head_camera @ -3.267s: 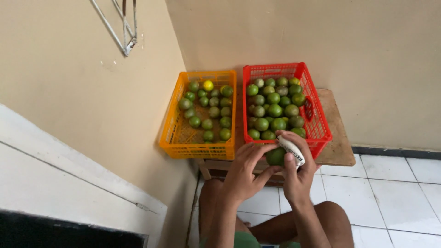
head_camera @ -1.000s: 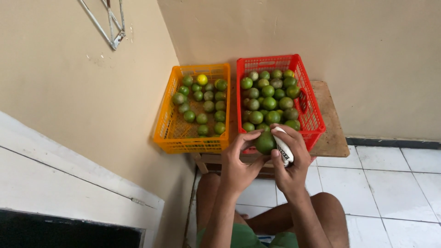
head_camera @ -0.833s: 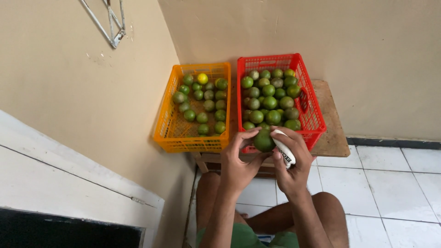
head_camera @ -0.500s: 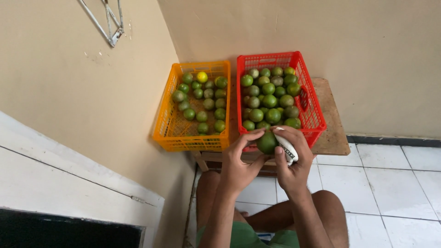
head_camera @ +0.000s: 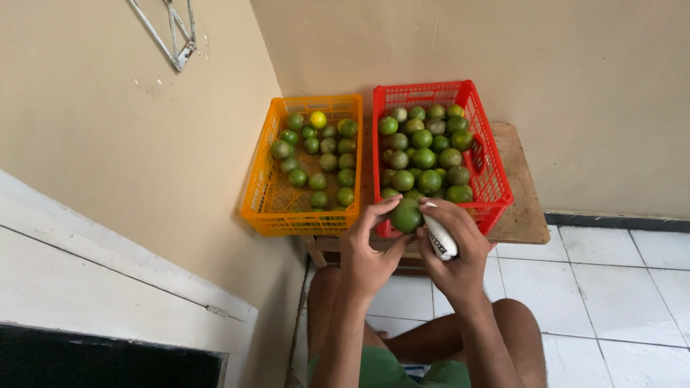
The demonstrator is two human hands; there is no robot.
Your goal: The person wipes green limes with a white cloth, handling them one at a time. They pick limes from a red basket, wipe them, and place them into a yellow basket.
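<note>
Holding a round green lime up in front of the baskets, the left hand had its fingers curled around the fruit from the left and below. The lime was round like a ball, so it had no long side and no way to tell which way it pointed. The right hand was closed around a white marker. The marker's long side ran up and down, leaning a bit left, and its top end sat just beside the lime.

The lime was just in front of the red basket, near its front edge. That basket was heaped with green limes. The orange basket stood touching it on the left. It held fewer limes and one yellow one, spread in one layer. Both baskets sat on a small wooden table in the corner.
</note>
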